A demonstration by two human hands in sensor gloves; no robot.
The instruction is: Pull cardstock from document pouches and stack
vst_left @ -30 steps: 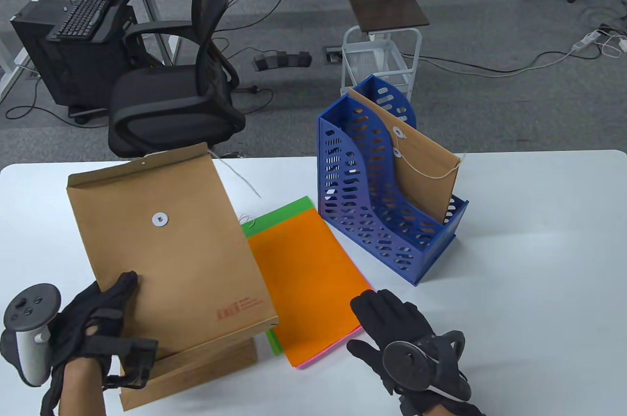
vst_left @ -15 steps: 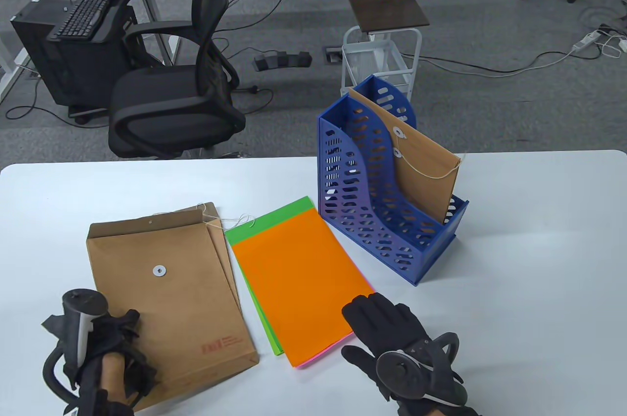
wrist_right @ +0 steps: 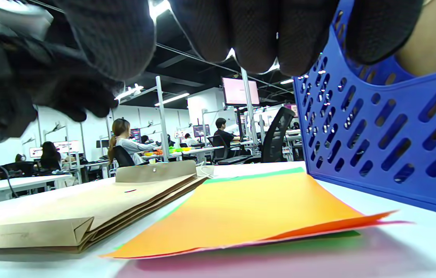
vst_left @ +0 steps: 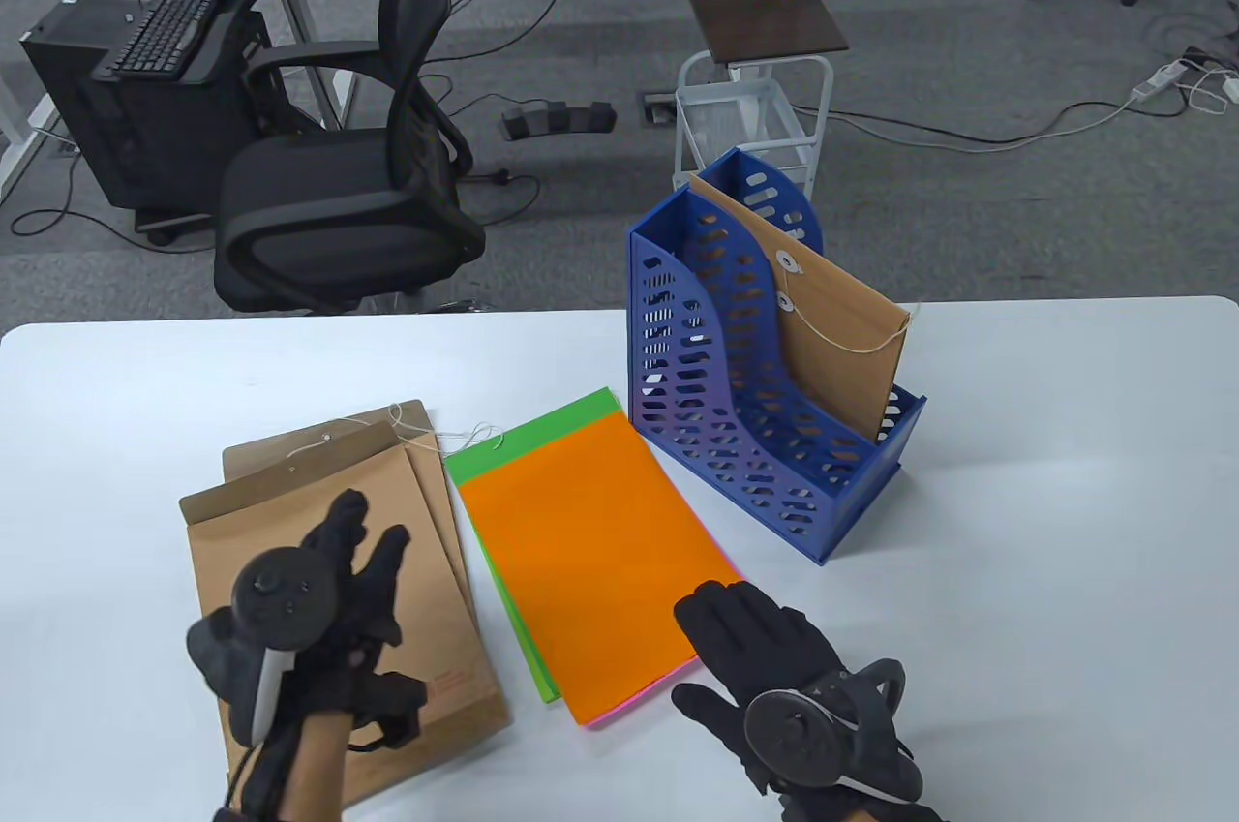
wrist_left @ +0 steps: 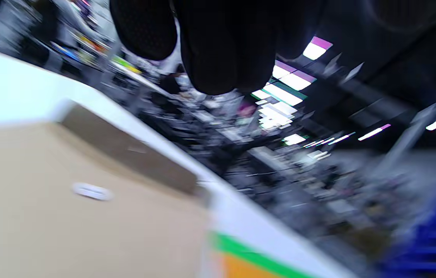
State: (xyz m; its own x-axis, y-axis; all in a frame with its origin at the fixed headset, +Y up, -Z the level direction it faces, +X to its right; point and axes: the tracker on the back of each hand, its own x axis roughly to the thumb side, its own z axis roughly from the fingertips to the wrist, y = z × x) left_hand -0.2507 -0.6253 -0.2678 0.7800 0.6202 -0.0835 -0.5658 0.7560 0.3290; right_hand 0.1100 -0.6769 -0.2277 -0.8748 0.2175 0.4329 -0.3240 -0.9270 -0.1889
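Roughly two-thirds through, by judgement. Table (vst_left: 1065, 473): wide bare white to the right and along the far edge; near-left corner crowded. Blue file rack (vst_left: 765, 396) upright at centre-right, one string-tie pouch in rack (vst_left: 842, 319) leaning in its rear slot, apparently not yet emptied. Flat pouches (vst_left: 319, 512) stacked at near left, two layers visible, upper one offset toward the near edge; flaps point to the far edge. Cardstock stack (vst_left: 590, 561) just beside the pouches' right edge, orange on top, green showing along the far and left edges, a pink sliver at the near corner; far right corner close to the rack's base, touching or not cannot be told. Right wrist view: near corner of the stack lifted slightly off the table.

Left hand (vst_left: 329, 599) over the top flat pouch, fingers spread and extended; contact with the paper cannot be told, left wrist view blurred. Right hand (vst_left: 774, 667) palm down at the stack's near right corner, fingers (vst_left: 721, 614) together, tips on the orange sheet.

Remaining: pull the rack pouch, empty it, add its sheets. Clearest approach to the rack: from the right side.
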